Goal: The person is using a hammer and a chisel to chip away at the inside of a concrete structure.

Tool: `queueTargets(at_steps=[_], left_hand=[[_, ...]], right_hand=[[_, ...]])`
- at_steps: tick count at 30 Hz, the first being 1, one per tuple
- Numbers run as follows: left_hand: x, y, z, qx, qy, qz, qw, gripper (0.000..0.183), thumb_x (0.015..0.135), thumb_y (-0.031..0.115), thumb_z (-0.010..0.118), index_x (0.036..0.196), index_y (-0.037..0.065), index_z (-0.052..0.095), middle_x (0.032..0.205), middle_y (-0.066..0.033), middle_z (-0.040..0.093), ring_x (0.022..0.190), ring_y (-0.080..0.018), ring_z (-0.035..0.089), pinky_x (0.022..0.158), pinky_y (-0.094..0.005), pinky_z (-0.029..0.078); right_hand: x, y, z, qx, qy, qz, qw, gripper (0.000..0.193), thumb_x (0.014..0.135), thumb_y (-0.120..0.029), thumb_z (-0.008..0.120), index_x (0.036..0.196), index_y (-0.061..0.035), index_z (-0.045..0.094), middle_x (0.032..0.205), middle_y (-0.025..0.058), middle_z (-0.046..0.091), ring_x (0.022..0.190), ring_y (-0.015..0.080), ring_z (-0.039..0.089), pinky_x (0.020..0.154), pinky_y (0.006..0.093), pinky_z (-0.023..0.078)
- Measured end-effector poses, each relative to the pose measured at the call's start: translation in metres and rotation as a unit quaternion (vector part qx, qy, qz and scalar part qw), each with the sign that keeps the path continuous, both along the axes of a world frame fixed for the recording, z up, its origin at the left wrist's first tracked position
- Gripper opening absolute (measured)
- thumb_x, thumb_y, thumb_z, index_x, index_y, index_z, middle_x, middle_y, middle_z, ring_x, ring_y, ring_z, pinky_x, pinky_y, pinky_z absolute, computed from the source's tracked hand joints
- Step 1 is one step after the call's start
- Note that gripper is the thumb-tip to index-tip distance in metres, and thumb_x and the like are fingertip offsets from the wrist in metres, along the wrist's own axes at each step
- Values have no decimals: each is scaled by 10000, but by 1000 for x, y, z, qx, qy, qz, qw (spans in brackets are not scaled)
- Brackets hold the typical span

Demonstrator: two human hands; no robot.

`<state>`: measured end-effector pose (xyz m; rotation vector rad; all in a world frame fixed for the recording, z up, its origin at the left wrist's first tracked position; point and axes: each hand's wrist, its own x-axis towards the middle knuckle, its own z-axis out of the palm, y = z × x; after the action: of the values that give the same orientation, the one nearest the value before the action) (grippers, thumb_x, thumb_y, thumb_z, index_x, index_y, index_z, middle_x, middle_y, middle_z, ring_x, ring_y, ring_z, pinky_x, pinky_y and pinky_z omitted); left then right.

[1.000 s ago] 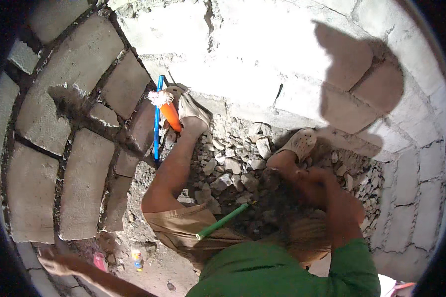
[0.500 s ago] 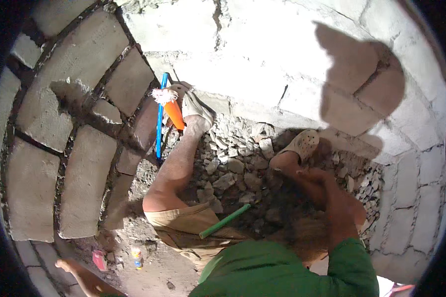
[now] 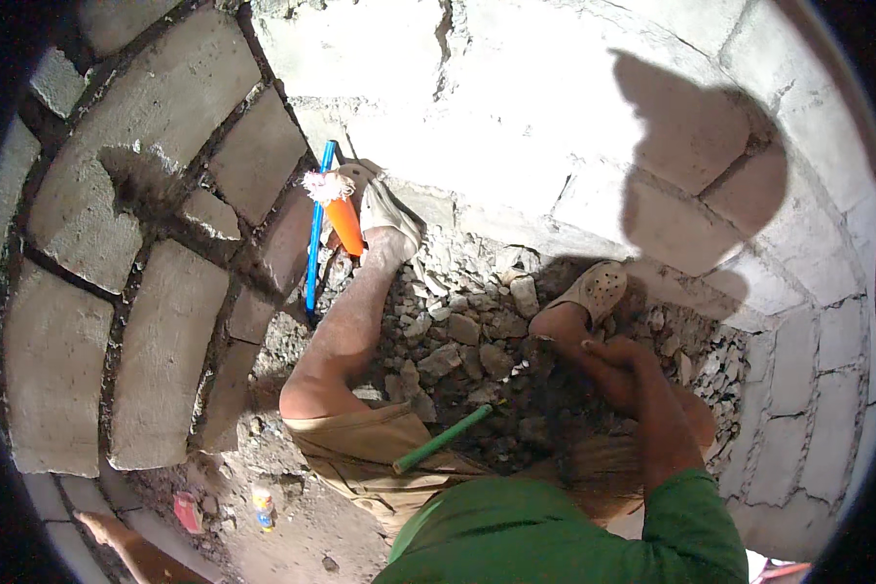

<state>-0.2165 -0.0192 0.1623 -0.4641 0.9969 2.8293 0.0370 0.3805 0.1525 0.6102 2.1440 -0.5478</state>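
Observation:
My left hand (image 3: 102,530) reaches out at the lower left against the pale blocks, its fingers stretched out and nothing visible in it. Below the green sleeve, my right hand (image 3: 617,353) is wrapped round my right lower leg just above the ankle. A short green rod (image 3: 443,439) lies across my tan shorts (image 3: 355,448). Beside my left foot, a long blue rod (image 3: 314,248) stands tilted near the wall. Next to it is an orange tapered piece (image 3: 344,226) with a frayed whitish top (image 3: 328,186). Neither hand touches these things.
Broken stone rubble (image 3: 457,341) lies between my legs. Block walls rise at the left (image 3: 170,355), ahead (image 3: 516,117) and right (image 3: 832,428). On the ground at lower left are a red packet (image 3: 188,512) and a small yellow-and-blue container (image 3: 263,508).
My left hand has shifted slightly left and outward along the blocks. My right hand stays on my lower leg, and the rods have not moved noticeably.

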Motion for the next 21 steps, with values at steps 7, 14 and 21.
queueTargets(at_steps=[7, 14, 21], left_hand=[[-26, 17, -37, 22, 17, 46, 999, 552, 1013, 567, 356, 1492, 296, 382, 1535, 126, 361, 1317, 19, 374, 984, -176, 403], [-40, 9, -61, 206, 181, 54, 960, 640, 1024, 418, 177, 1576, 97, 128, 1650, -7, 114, 1502, -141, 112, 1205, -286, 114], [-48, 6, -78, 569, 157, 132, 796, 626, 1007, 326, 128, 1579, 81, 61, 1661, -16, 46, 1518, -147, 38, 1218, -314, 63]], right_hand=[[1, 7, -8, 20, -6, 39, 999, 896, 880, -749, 458, 1242, 55, 615, 1304, 264, 589, 1283, 380, 523, 1061, 435, 406], [-2, 27, -48, 28, -25, 64, 997, 901, 889, -759, 422, 1271, 37, 598, 1366, 266, 539, 1309, 372, 499, 1085, 438, 388], [2, 26, -43, 25, -8, 7, 1000, 938, 833, -789, 487, 1253, 40, 612, 1353, 278, 545, 1302, 380, 504, 1089, 430, 388]])
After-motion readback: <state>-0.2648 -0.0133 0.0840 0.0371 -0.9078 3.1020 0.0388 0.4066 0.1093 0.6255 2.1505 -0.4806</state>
